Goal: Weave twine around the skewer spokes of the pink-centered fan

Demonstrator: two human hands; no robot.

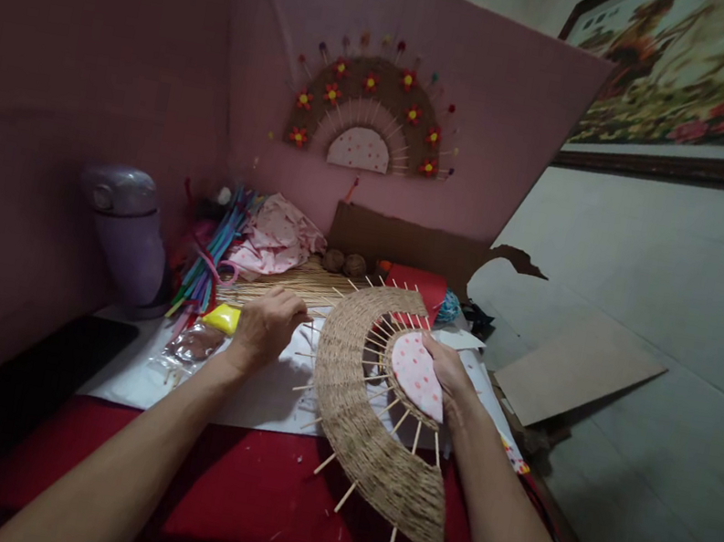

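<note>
A woven half-round fan of brown twine on thin sticks (pixel 341 397) is held up over the table, its stick ends poking out past the outer edge. My right hand (pixel 451 378) grips it at the inner half-circle, which is covered in pink dotted cloth (pixel 416 371). My left hand (pixel 268 325) is closed at the fan's left side, its thumb and fingers pinched near the tip of a stick; whether they hold that stick is too small to tell.
Behind stand a purple bottle (pixel 131 242), pipe cleaners (pixel 204 268), pink cloth (pixel 281 234), twine balls (pixel 354 265), loose sticks (pixel 283 281) and cardboard (pixel 409 240). A yellow packet (pixel 222 318) lies left. A flower-decorated fan (pixel 371 78) hangs on the pink board.
</note>
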